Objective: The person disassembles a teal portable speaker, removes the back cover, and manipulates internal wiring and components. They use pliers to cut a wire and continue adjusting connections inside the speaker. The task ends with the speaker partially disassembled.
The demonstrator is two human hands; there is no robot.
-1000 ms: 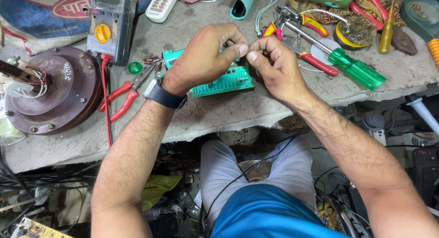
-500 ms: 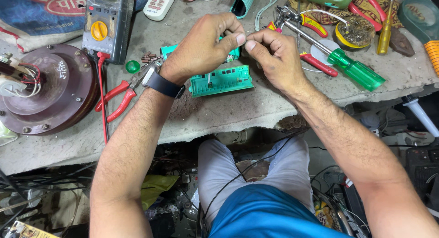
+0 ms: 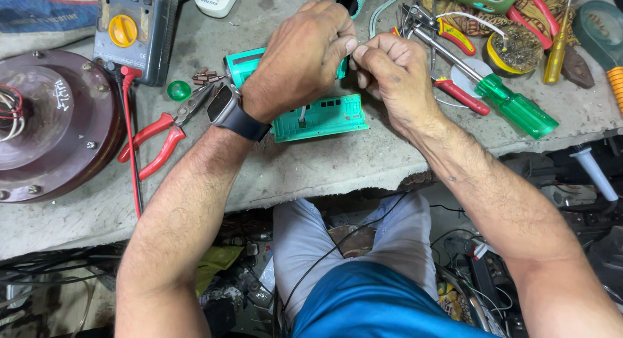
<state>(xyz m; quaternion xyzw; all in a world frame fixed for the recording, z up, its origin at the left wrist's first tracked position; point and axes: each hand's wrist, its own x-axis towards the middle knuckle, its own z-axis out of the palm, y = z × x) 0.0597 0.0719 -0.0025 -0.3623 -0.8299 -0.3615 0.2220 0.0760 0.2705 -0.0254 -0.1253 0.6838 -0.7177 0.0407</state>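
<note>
Above the grey stone tabletop [image 3: 337, 163], your left hand [image 3: 295, 59] and right hand [image 3: 396, 72] pinch shut together on something too small to identify, over the teal plastic housing [image 3: 321, 117]. Likely light and fragile; hold by fingertips.

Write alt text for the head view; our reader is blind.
Left hand and right hand meet fingertip to fingertip above a green circuit board on a workbench, with red pliers and a green-handled screwdriver nearby.

An electrical repair workshop: multimeter [image 3: 130, 30], red-handled pliers [image 3: 162, 133], screwdrivers [image 3: 500, 95] and fan motor [image 3: 52, 124] crowd a worn bench [image 3: 324, 166]
</note>
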